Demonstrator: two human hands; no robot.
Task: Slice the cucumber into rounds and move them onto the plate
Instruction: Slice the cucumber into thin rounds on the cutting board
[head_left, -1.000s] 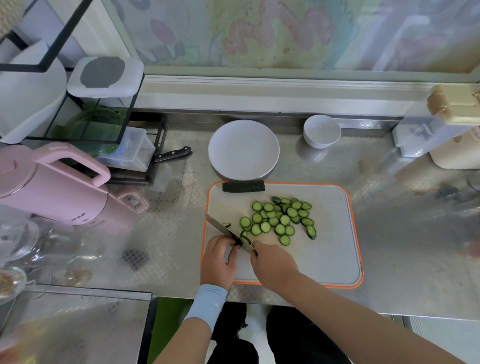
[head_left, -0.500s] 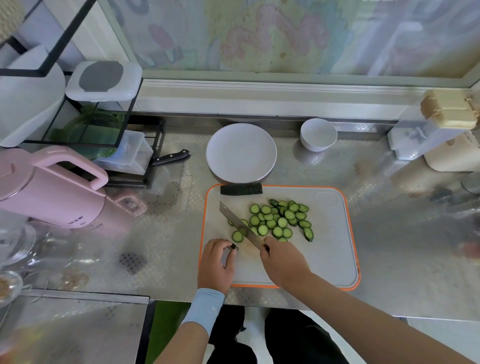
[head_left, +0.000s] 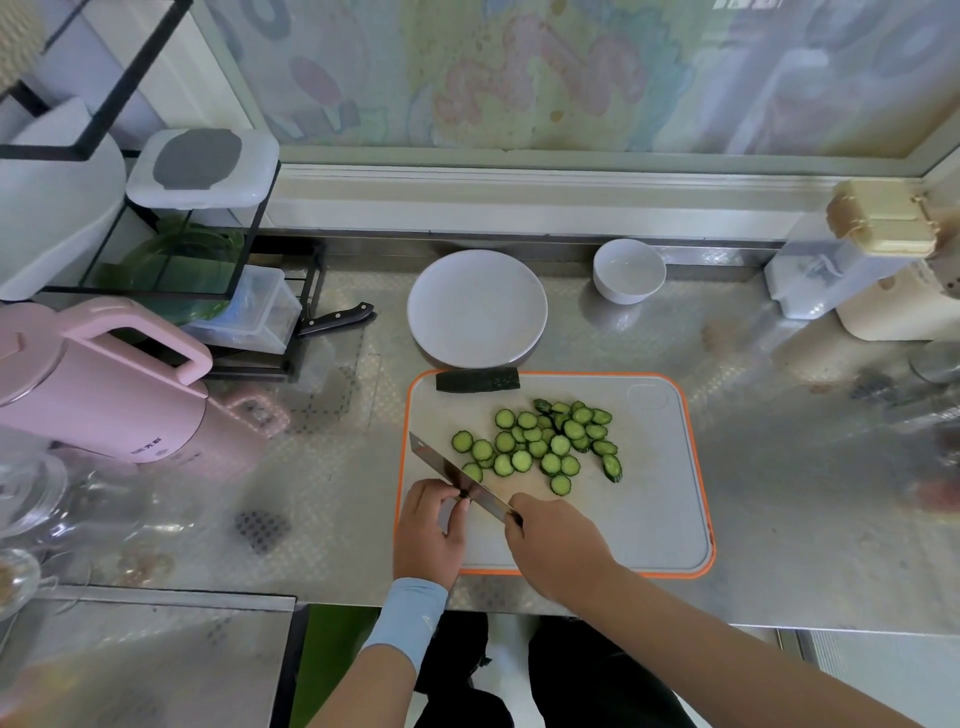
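Observation:
Several green cucumber rounds lie heaped in the middle of the grey, orange-rimmed cutting board. A dark uncut cucumber piece lies along the board's far edge. My right hand grips the handle of a knife, whose blade points up and left. At the board's near left, my left hand pinches a tiny cucumber end right against the blade. The white plate sits just beyond the board with nothing on it.
A white bowl stands right of the plate. A pink kettle and a black rack with containers fill the left; a second black-handled knife lies by the rack. Appliances stand at the right. The counter's front edge is near.
The knife swung away over the slices half a second ago, then came back to the cucumber end. My left hand stayed at the board's near-left corner, pinching the small end.

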